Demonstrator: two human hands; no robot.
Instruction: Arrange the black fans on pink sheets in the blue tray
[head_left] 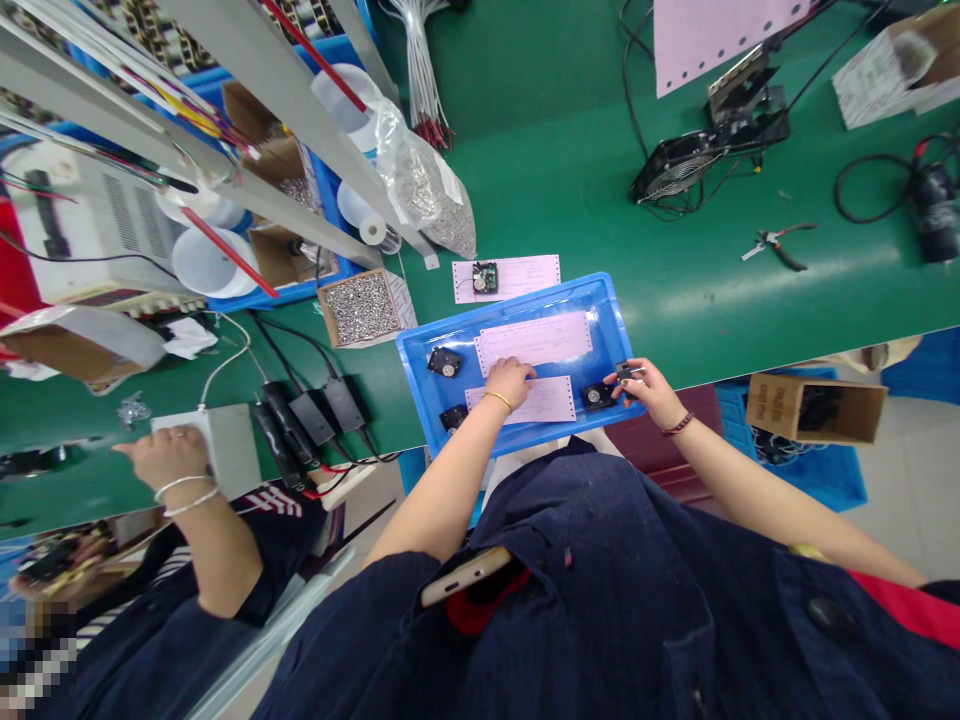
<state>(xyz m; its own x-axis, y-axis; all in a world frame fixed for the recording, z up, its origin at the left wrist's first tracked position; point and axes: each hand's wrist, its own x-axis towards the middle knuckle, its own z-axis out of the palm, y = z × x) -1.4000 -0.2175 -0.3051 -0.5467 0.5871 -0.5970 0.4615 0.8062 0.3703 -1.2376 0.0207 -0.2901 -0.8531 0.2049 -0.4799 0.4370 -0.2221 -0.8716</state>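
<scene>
A blue tray lies at the near edge of the green bench, holding pink paper slips and three small black round parts. My left hand rests on the lower pink slip with its fingers curled down onto the paper. My right hand hovers over the tray's right corner, pinching a small black part. Another black part lies just left of that hand.
A further pink slip with a small black component lies beyond the tray. An open box of screws and a bag of hardware stand to the left. A fan, pliers and cables sit far right. A co-worker's hand rests at left.
</scene>
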